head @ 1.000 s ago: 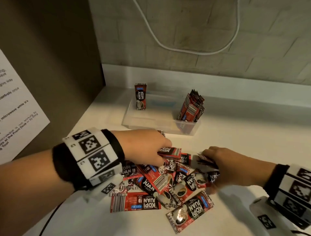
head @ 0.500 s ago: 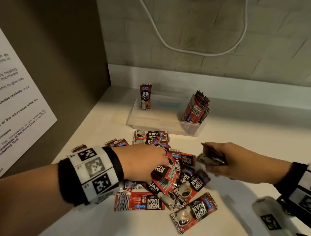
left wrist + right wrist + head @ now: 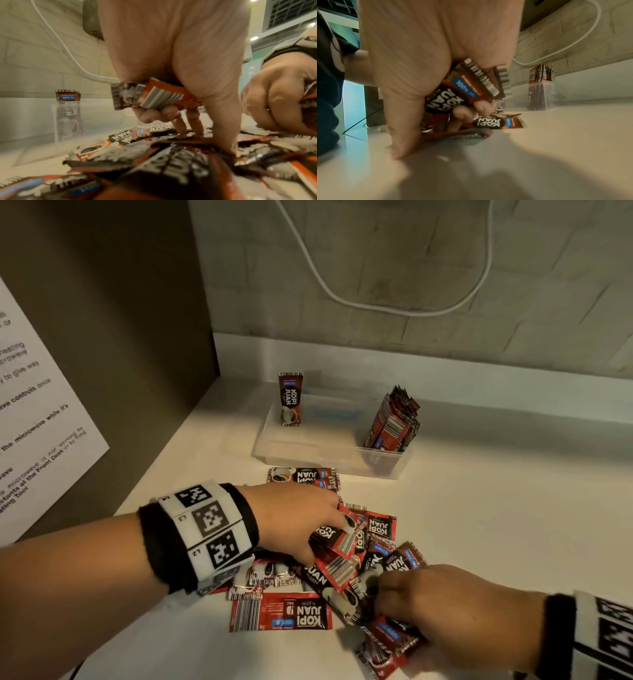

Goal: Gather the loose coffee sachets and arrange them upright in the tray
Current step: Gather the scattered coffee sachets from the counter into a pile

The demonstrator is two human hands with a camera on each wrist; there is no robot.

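- Sachets (image 3: 346,563) lie in a loose, overlapping pile on the white counter (image 3: 496,525), in front of the tray (image 3: 308,453) and just short of its near wall.
- Left hand (image 3: 291,518) is down on the pile's left side; in the left wrist view its curled fingers (image 3: 149,116) clamp a small bundle (image 3: 154,97) against the palm, while the thumb and two other fingers reach down onto sachets below.
- Right hand (image 3: 455,614) is at the pile's near right edge; in the right wrist view its fingers (image 3: 481,106) curl round a stack (image 3: 467,88), and its thumb touches the counter beside a flat sachet.
- Tray is clear plastic and sits near the back wall (image 3: 376,268).
- One sachet (image 3: 290,398) stands upright at the tray's left end, alone.
- A packed row (image 3: 394,422) stands at the tray's right end, leaning slightly left.
- The tray's middle shows bare plastic.
- One sachet lies flat in front of the pile, barcode end to the left (image 3: 281,611).
- A white cable (image 3: 376,306) loops across the wall above the tray.
- A printed notice (image 3: 37,412) is stuck to the brown panel on the left.
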